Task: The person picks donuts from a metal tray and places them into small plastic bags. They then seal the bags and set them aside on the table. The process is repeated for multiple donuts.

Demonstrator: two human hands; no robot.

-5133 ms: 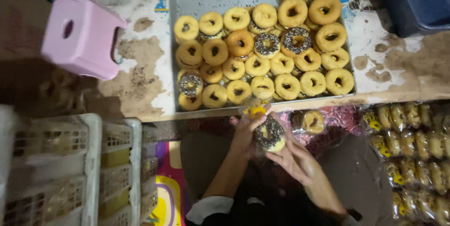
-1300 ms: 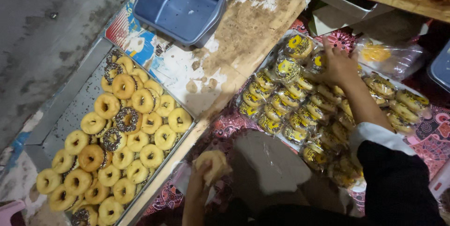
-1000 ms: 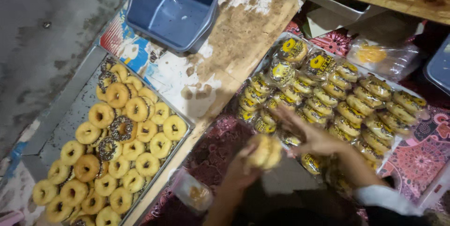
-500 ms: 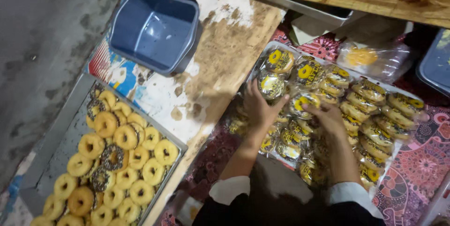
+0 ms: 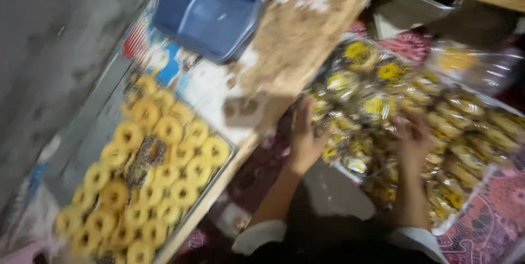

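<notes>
2 spread hands, left hand [image 5: 303,141] and right hand [image 5: 413,135], rest on wrapped doughnuts [image 5: 383,105], beside 1 blue tub [image 5: 210,9].

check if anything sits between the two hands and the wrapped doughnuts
Nothing visible does. The left hand and the right hand both rest directly on the wrapped doughnuts, though the frame is blurred.

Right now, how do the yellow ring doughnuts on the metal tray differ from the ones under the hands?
The yellow ring doughnuts on the metal tray lie bare in rows; the doughnuts in clear plastic wrappers are bagged and heaped. The tray ones sit untouched; the left hand and right hand rest on the wrapped pile. Both groups mix plain and topped rings.
</notes>
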